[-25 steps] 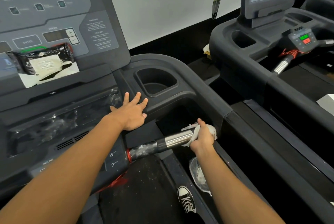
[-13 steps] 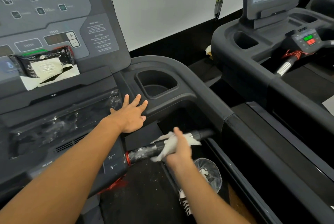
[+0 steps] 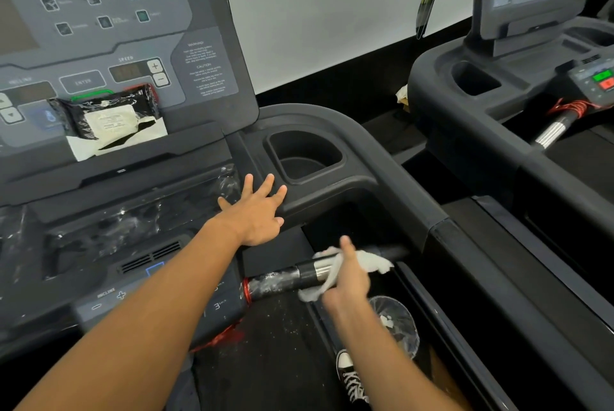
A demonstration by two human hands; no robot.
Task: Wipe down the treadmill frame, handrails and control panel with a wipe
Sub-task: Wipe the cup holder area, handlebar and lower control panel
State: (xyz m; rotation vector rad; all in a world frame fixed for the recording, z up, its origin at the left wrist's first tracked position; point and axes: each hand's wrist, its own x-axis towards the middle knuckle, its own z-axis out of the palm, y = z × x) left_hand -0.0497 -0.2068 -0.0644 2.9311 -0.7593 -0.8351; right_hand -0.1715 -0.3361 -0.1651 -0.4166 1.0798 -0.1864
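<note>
Right hand clenched around wipe on near-right handrail; left hand flat, fingers spread, on frame. Risk: wipe bunching, slipping off the slick chrome, leaving streaks.

I see the treadmill console carrying most of what is here. A black wipe pack leans on the ledge against the panel, with a white sheet under it and sticking out below. My left grip lies flat, fingers spread, on the console's edge just beside the cup holder. Crinkled clear film covers the tray under the ledge. Down on the belt I see white specks and my sneaker. A clear bin with white scraps stands on the floor, right of the belt.
</note>
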